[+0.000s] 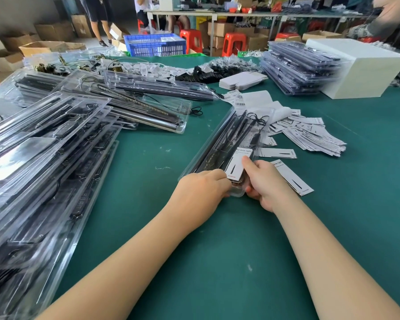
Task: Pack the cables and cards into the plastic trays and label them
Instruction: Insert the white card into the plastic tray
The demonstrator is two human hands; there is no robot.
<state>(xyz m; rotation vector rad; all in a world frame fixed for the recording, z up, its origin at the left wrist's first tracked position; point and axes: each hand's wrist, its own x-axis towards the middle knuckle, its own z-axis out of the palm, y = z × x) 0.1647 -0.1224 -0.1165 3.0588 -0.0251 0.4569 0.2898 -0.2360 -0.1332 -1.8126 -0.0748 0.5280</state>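
A long clear plastic tray lies slanted on the green table, holding black light bars and a coiled black cable. A white printed card rests in its near end. My left hand grips the tray's near left corner. My right hand holds the near right corner, its thumb pressing on the card. A second white card lies just right of my right hand. More loose cards are fanned out to the right, and barcode labels lie beyond the tray.
Heaps of filled clear trays cover the left side of the table. Another tray stack and a white box stand at the far right. Black and white parts lie at the back. A blue crate and red stools stand beyond.
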